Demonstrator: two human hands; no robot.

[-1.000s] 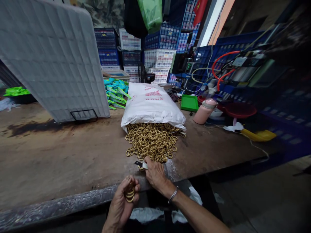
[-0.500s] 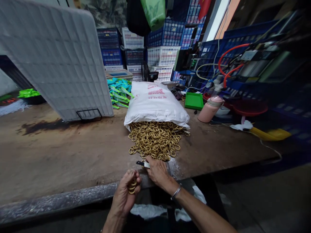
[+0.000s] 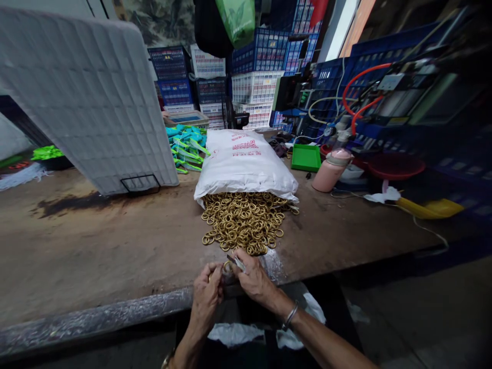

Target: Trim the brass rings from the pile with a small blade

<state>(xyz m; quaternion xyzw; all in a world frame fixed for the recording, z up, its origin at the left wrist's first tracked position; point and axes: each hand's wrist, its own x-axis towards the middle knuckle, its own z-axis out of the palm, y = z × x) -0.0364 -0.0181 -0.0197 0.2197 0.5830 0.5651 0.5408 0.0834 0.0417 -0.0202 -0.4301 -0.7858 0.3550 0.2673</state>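
Close to the front edge of the table, my left hand (image 3: 206, 293) pinches a gold ring (image 3: 225, 266) between thumb and fingertips. Its other fingers are curled in, and whatever lies inside them is mostly hidden. My right hand (image 3: 254, 279) grips a small knife (image 3: 240, 264) with a pale handle and a dark blade, the tip pointing left at the ring. Just beyond both hands lies a heap of gold rings (image 3: 246, 223). It spills from the mouth of a white sack (image 3: 246, 164) with red print, which rests on its side.
A tall grey padded panel (image 3: 92, 102) stands at left on the wooden table (image 3: 96, 256). Turquoise and green straps (image 3: 186, 146) lie beside the sack. To the right are a green tray (image 3: 306, 157), a pink bottle (image 3: 331, 171) and a machine with red hoses (image 3: 357, 95). Stacked crates (image 3: 257, 87) fill the back.
My left hand has risen toward the knife and turned over; a ring now shows at its fingertips, where several showed in the palm. The knife has tilted against the ring.
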